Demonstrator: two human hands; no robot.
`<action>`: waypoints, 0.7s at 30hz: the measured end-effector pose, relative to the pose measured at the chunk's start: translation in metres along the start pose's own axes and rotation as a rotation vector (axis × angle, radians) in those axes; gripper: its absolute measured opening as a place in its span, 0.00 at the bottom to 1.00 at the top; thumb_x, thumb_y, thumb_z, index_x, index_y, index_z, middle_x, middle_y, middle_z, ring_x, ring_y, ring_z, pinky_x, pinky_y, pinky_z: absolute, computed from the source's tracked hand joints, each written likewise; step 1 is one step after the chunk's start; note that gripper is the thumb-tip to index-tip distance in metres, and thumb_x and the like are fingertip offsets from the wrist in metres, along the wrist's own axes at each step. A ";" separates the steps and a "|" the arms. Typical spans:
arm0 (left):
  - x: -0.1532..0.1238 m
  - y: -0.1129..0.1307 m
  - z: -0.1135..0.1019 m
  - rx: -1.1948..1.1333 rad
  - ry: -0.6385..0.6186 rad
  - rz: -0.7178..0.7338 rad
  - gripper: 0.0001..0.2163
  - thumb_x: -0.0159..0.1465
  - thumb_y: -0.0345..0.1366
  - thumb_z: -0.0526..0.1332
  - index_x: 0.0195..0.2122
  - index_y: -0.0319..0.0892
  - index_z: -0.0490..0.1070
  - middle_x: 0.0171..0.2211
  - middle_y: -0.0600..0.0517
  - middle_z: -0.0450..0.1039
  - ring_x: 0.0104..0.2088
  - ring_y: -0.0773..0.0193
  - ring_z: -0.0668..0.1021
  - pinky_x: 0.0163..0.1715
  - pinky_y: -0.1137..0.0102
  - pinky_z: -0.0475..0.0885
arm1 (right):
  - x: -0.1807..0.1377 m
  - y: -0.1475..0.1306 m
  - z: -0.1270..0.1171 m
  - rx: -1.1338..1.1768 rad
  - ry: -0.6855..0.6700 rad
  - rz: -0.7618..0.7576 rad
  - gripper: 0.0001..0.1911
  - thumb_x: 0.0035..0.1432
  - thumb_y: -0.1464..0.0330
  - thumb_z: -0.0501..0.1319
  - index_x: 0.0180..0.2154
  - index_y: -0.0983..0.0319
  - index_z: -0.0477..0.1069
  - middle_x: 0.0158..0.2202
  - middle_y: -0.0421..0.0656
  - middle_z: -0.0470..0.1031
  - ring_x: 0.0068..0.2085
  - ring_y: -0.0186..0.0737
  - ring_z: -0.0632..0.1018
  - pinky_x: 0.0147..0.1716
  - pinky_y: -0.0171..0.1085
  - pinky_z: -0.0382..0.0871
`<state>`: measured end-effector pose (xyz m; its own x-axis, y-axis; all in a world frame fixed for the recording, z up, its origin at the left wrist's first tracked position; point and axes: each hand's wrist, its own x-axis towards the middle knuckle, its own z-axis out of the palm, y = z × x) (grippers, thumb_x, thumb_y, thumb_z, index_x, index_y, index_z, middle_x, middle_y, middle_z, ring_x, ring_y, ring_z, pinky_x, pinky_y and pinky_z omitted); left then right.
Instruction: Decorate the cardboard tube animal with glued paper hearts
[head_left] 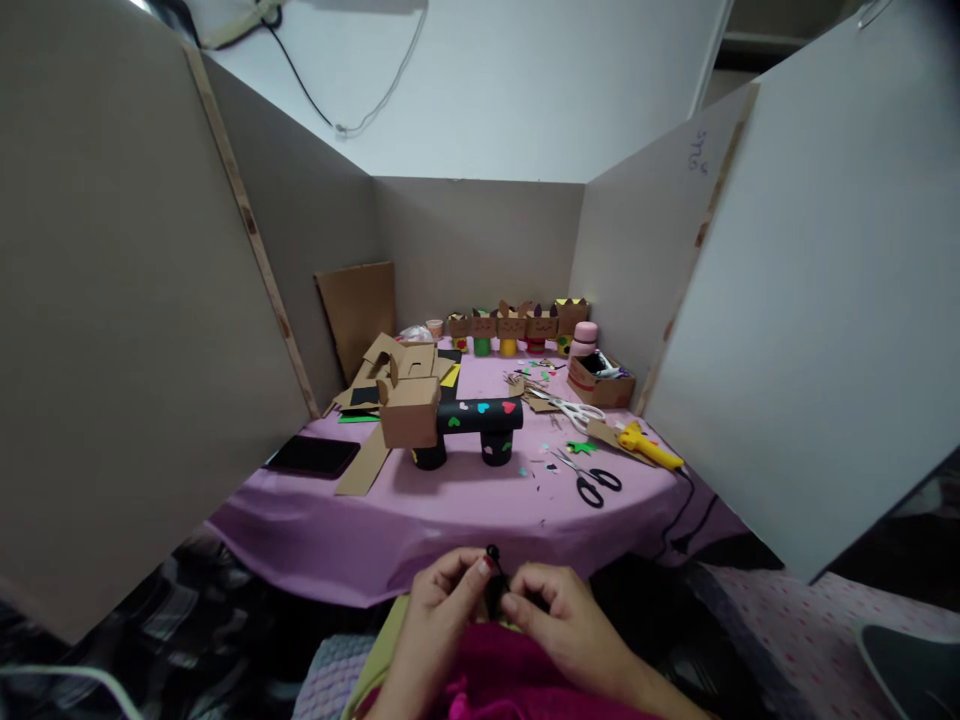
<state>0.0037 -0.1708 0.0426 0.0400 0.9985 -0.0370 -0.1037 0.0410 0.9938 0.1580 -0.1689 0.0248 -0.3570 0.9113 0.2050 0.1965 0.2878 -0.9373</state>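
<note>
Both hands are together over the lap, just in front of the table edge. My left hand [444, 602] pinches a thin black strip with a rolled end [493, 552] between thumb and fingers. Close beside it, my right hand [556, 606] has its fingertips pressed together at the lower part of the same strip; its exact material is unclear. Beyond them on the table stands a cardboard animal figure, with a brown box head [409, 412] and a black tube body [480, 416] dotted with coloured hearts, on short black legs.
Black-handled scissors [589, 480], white-handled scissors [577, 410] and a yellow glue gun [649, 446] lie at right. A dark tablet or phone [315, 456] and cardboard pieces [364, 462] are at left. Several box-headed figures [511, 325] line the back, near a pink bottle [583, 338] and small box [600, 385].
</note>
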 end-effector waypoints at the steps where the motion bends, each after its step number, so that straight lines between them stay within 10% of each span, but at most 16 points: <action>1: 0.000 0.000 0.000 -0.003 0.018 -0.004 0.18 0.46 0.50 0.66 0.26 0.37 0.73 0.17 0.58 0.62 0.18 0.72 0.61 0.19 0.75 0.56 | -0.001 -0.001 0.000 -0.026 -0.008 -0.011 0.15 0.56 0.63 0.58 0.19 0.62 0.66 0.20 0.36 0.63 0.25 0.35 0.65 0.26 0.34 0.56; 14: 0.004 -0.019 0.009 -0.395 0.007 -0.138 0.22 0.40 0.51 0.70 0.23 0.41 0.62 0.14 0.65 0.49 0.16 0.76 0.50 0.16 0.78 0.47 | 0.001 -0.012 -0.001 -0.216 -0.158 -0.231 0.16 0.50 0.73 0.53 0.17 0.58 0.47 0.17 0.33 0.52 0.21 0.32 0.58 0.22 0.35 0.49; 21: 0.008 -0.016 -0.007 0.108 0.079 0.036 0.17 0.49 0.50 0.63 0.24 0.40 0.68 0.17 0.59 0.60 0.19 0.70 0.62 0.20 0.76 0.58 | 0.001 -0.017 -0.010 -0.650 -0.209 -0.457 0.11 0.57 0.72 0.52 0.23 0.59 0.62 0.22 0.39 0.67 0.25 0.36 0.66 0.24 0.36 0.52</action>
<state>-0.0010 -0.1637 0.0259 -0.0402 0.9992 -0.0052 0.0037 0.0054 1.0000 0.1636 -0.1700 0.0441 -0.6801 0.6078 0.4100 0.4572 0.7887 -0.4110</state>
